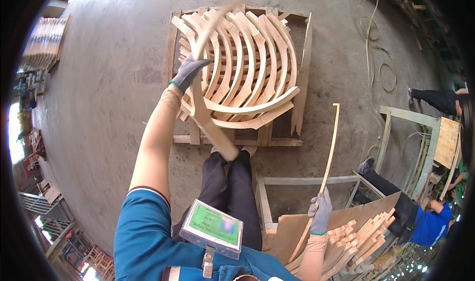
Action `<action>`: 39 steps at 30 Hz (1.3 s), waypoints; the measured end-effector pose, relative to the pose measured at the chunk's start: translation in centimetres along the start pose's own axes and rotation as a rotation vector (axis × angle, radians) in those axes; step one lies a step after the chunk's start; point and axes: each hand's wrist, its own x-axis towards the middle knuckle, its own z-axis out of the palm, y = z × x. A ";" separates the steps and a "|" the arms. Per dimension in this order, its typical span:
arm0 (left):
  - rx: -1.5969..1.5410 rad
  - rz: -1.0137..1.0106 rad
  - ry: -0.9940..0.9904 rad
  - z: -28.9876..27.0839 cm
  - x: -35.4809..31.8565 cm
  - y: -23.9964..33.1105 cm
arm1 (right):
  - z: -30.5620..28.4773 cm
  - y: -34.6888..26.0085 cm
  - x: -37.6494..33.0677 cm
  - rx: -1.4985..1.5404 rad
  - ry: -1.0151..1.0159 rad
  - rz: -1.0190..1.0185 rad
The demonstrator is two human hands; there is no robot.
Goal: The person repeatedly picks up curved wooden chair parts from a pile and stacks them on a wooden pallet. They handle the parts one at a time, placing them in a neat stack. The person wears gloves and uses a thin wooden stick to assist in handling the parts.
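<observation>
My left hand [190, 71], in a grey glove with a green cuff, is closed around a curved wooden piece [213, 130], whose ends are smeared by motion. The piece slants over the left side of a stack of curved wooden pieces [242, 58] lying on a wooden pallet [307, 73]. At the lower right, my right hand [321, 212], gloved the same way, grips a long, slim, slightly bent wooden strip [330, 157]. That strip points up and away, with a small hooked end at its far tip. Its lower part runs down past my forearm.
Beside my right forearm, several pale wooden pieces [356, 241] sit on a brown board [292, 226] over a frame [307, 180]. A person in a blue shirt [430, 226] is at the right. Thin looped bands [388, 78] lie on the floor, and another wood stack [47, 41] stands far left.
</observation>
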 end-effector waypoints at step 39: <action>-1.002 -0.639 0.253 16.5 1.5 -19.3 | -2.0 5.5 5.0 -0.024 0.116 0.122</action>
